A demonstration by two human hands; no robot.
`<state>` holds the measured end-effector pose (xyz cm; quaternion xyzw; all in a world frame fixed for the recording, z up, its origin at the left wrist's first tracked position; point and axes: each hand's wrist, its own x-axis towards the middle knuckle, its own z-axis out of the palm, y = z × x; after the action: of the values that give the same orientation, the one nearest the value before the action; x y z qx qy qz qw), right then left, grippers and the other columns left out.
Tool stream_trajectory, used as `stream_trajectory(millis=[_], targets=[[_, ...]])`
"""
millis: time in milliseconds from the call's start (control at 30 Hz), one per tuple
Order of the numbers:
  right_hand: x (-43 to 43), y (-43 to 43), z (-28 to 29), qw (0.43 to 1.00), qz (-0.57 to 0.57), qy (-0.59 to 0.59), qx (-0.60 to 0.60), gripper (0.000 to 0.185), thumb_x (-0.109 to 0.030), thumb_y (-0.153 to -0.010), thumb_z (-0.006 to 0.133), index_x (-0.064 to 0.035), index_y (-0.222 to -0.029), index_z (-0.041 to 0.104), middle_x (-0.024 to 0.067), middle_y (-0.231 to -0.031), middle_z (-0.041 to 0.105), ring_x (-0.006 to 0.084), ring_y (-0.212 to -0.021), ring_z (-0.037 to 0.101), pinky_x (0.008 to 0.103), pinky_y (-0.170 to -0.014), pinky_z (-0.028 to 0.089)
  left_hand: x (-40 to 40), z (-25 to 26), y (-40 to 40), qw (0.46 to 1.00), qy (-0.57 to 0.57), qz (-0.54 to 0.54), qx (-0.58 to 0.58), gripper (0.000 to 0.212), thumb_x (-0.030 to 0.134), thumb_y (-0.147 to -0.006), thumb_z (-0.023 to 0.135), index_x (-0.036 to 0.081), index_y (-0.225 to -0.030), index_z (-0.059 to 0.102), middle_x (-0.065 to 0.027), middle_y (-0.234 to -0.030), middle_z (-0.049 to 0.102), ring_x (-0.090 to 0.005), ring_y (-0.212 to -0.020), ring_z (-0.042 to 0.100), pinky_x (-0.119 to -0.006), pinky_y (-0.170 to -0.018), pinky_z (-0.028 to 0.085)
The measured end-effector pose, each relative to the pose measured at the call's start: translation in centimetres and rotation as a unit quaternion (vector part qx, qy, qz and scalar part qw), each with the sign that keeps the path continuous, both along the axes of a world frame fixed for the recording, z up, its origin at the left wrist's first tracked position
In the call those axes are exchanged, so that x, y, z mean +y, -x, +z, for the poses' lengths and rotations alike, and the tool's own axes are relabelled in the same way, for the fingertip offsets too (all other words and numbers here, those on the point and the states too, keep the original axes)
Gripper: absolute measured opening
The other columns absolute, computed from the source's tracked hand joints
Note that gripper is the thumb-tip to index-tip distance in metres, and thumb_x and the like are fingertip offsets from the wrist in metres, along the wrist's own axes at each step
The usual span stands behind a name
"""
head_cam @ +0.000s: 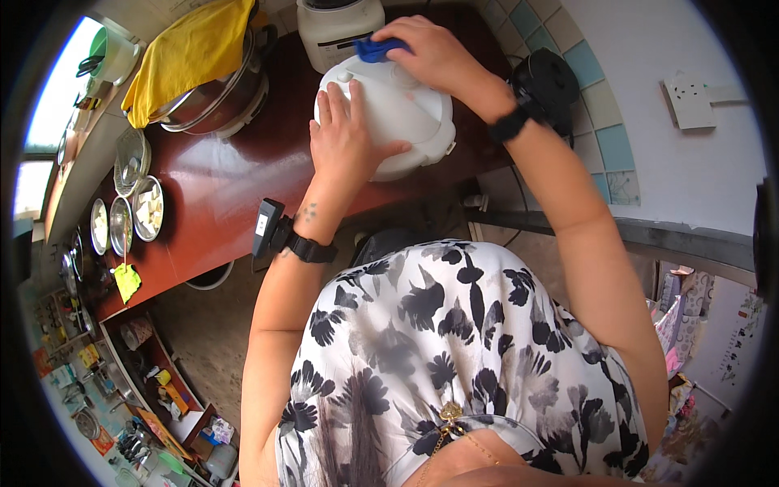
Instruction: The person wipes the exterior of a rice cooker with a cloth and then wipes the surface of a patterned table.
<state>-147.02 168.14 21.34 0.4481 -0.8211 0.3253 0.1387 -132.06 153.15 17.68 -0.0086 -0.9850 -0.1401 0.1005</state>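
A white rounded kitchen appliance, apparently a rice cooker, stands on the red-brown countertop. My left hand lies on the near left part of its lid, fingers spread and the thumb pointing right. At the lid's far side, my right hand grips a bunched blue cloth. The cloth is at the lid's far edge, close to a cream-coloured appliance standing behind. My right hand hides part of the lid's back.
A yellow cloth drapes over a large metal pot at the left. Bowls of cut food and a yellow-green cloth are along the counter's left end. A black appliance stands by the tiled wall.
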Motion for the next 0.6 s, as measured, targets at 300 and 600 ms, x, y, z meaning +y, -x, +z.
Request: stream_trajectory(millis=[300, 600], targets=[[0.9, 0.5, -3.6, 0.973, 0.059, -0.22, -0.021, 0.03, -0.003, -0.079, 0.058, -0.0129, -0.102, 0.073, -0.0035, -0.114, 0.066, 0.0205, -0.112, 0.051, 0.0368, -0.096, 0.035, 0.9, -0.1, 0.5, 1.0, -0.002, 0.03, 0.0, 0.116, 0.067, -0.06, 0.077, 0.003, -0.146, 0.033, -0.0275, -0.147, 0.035, -0.041, -0.138, 0.035, -0.05, -0.097, 0.046], [4.4, -0.7, -2.4, 0.974, 0.089, -0.203, 0.052, 0.032, 0.003, -0.075, 0.056, -0.0119, -0.098, 0.073, -0.0012, -0.117, 0.063, 0.023, -0.112, 0.05, 0.0362, -0.094, 0.036, 1.4, 0.5, 1.0, 0.996, -0.069, 0.024, -0.049, 0.119, 0.058, -0.053, 0.086, 0.009, -0.147, 0.032, -0.0225, -0.15, 0.031, -0.0375, -0.141, 0.03, -0.067, -0.095, 0.041]])
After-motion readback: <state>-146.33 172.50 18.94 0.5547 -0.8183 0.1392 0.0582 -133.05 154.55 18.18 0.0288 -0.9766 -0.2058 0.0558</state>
